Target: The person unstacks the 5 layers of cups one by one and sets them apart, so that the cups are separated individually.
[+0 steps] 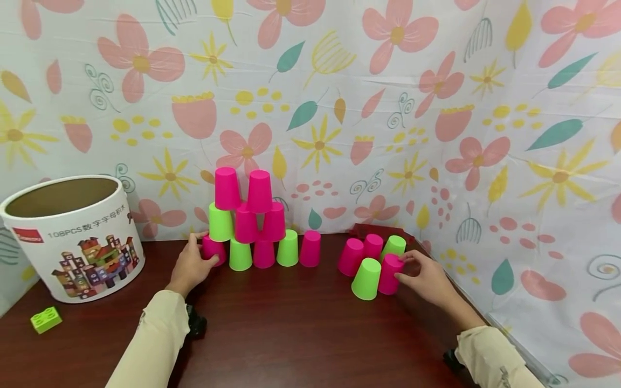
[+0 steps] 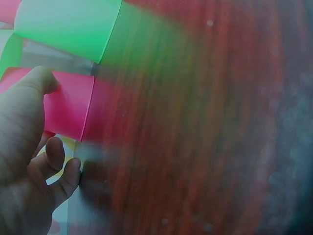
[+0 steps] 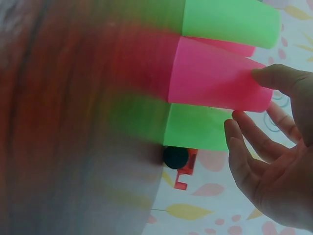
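Upside-down plastic cups form a stacked wall at the middle left, with two pink cups [image 1: 260, 191] on top. Below these, a green cup [image 1: 220, 222] and two pink ones make the middle row. My left hand [image 1: 191, 268] holds the pink cup [image 2: 71, 105] at the bottom row's left end, thumb on its near side. To the right stands a loose group of pink and green cups. There my right hand [image 1: 429, 279] pinches a pink cup [image 3: 220, 76] near its closed top; a green cup [image 1: 366, 279] stands beside it.
A large white bucket [image 1: 97, 253] with printed building blocks stands at the left. In front of it lies a lime toy brick [image 1: 46, 320]. A dark red object [image 1: 383, 231] lies behind the right cups. Flowered cloth [image 1: 320, 108] hangs behind the brown table [image 1: 291, 328].
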Available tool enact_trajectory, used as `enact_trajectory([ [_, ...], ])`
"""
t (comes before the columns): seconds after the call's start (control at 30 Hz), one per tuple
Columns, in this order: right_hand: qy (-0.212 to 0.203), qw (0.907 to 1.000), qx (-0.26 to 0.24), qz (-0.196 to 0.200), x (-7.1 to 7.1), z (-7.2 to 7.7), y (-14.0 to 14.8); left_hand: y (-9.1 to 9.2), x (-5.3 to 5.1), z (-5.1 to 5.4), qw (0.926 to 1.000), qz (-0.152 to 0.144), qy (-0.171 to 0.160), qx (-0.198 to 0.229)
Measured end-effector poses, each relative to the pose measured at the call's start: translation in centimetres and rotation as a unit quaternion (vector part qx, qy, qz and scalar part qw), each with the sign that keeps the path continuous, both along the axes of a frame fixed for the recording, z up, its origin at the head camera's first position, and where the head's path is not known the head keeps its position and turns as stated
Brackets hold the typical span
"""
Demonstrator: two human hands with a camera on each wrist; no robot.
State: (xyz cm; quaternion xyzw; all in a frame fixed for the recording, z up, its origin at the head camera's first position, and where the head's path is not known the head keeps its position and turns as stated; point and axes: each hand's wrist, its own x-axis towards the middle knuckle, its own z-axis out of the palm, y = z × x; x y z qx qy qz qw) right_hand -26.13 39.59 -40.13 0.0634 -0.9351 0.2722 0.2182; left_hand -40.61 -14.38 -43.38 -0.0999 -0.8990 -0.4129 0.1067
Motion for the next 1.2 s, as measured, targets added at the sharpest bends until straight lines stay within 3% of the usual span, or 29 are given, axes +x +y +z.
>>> enact_trajectory([
  [0.27,0.075,0.9969,-0.010,-0.023,0.6,2.3,-1.7,0.4,-0.3,0.1,1.0000,-0.003,0.002,0.005],
  [0.43,0.121,0.9924,-0.021,0.006,0.2,3.1,-5.1,0.2,-0.5,0.0,1.0000,0.002,0.003,0.005],
  [0.7,0.117,0.9897,-0.063,0.054,-0.7,3.3,-10.2,0.4,-0.5,-0.9,0.9999,0.001,-0.003,0.010],
  [0.87,0.128,0.9849,-0.085,0.079,-1.6,3.9,-12.7,0.3,-0.5,-0.9,1.0000,0.004,0.003,0.008],
  [1.2,0.133,0.9806,-0.090,0.112,-4.9,5.8,-17.4,-0.1,-0.6,-0.6,0.9999,0.009,0.009,0.007],
])
